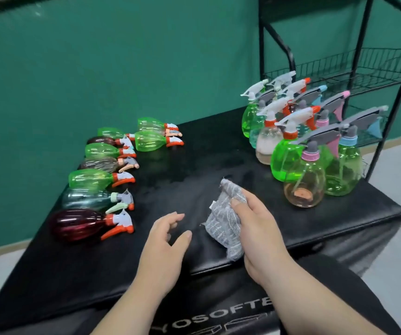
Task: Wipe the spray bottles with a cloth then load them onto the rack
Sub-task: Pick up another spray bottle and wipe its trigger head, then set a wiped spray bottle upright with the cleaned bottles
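Soft, even light, faint shadows. The black table (206, 151) shows a dull sheen mid-frame. The rack (261, 44) bows at right; the upper-left corner blurs.

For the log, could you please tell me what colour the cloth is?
The cloth is grey with pale markings; head view.

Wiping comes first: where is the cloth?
Head view, centre: the grey cloth is gripped in the right hand above the black table, beside the empty left hand.
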